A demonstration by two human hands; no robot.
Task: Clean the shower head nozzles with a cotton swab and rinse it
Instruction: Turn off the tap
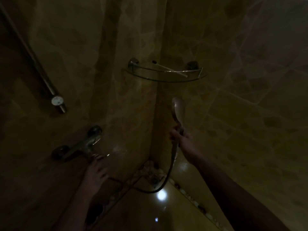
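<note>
Both bare forearms fill the lower part of the dim view, reaching forward into the tiled shower corner. Farther in, the right hand has its fingers wrapped tightly around the handle of the pale, round-faced metal shower head, holding it upright just below the curved glass corner shelf; its face is turned away to the left, so the nozzles cannot be seen. A dark flexible hose loops down from the handle and back toward the left. The left hand reaches up to the chrome wall mixer tap, fingertips gathered at its lever; the light is too poor to say whether they pinch it or merely rest on it.

Two thin white cotton swabs with darkened tips lie crossed on the glass shelf, apart from both hands. That suggests the swabbing of the nozzles is finished and the person is at the rinsing stage. No water can be made out leaving the head, so the rinse itself seems not yet under way. What remains, apparently, is opening the tap, flushing the nozzles and hanging the head back on the slanted metal wall rail.
</note>
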